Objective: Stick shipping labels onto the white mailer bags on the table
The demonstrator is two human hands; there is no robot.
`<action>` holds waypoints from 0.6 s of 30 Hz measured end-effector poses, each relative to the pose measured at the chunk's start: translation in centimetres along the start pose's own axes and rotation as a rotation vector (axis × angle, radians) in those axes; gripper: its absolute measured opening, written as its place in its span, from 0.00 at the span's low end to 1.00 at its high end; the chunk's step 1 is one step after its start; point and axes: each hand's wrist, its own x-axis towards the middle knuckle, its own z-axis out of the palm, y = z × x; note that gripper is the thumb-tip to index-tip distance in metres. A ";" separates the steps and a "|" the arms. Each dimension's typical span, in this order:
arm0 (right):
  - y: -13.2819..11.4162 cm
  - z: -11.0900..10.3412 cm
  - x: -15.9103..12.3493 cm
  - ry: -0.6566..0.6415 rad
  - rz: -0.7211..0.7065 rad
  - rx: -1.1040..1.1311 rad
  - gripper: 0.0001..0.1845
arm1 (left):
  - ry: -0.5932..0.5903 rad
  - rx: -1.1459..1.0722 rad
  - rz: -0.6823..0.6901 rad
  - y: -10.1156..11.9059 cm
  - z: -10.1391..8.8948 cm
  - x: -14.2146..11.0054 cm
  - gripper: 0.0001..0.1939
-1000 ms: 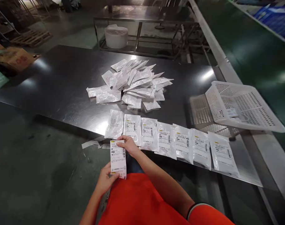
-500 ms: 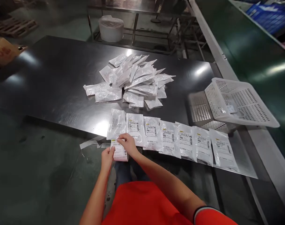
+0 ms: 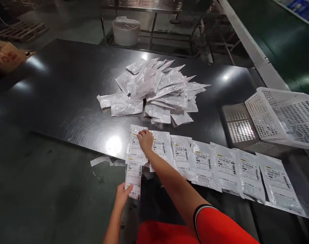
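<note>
My left hand (image 3: 123,194) is closed on a strip of shipping labels (image 3: 133,174), hanging off the table's front edge, thumb on top. My right hand (image 3: 145,139) has its fingers curled at the upper right corner of a single shipping label (image 3: 134,144), which lies over the leftmost white plastic mailer bag (image 3: 135,129). The fingertips are partly hidden by the hand. To the right, a row of labelled mailer bags (image 3: 182,158) lies along the table edge, printed side up. Behind them is a heap of white mailer bags (image 3: 167,84).
The dark metal table (image 3: 68,84) spans the view. A white perforated basket (image 3: 273,118) lies tipped at the right, beside a green conveyor belt (image 3: 266,37). Paper scraps (image 3: 101,160) stick out at the front edge. A cardboard box (image 3: 8,56) stands far left.
My right hand has moved up from the label strip to the leftmost bag, bringing a label onto it. My left hand has lowered with the strip, which now hangs longer. The view shifted slightly.
</note>
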 end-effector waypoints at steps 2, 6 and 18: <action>-0.2 -0.1 -0.4 -0.041 -0.037 -0.113 0.20 | -0.024 0.069 -0.004 -1.7 -1.0 -2.2 0.25; -1.5 1.0 -2.5 -0.156 -0.239 -0.262 0.28 | -0.013 0.124 -0.072 -6.2 -3.3 -7.5 0.27; 1.6 1.9 -4.4 -0.250 -0.387 -0.133 0.30 | 0.151 0.123 -0.038 -4.2 -2.9 -8.7 0.32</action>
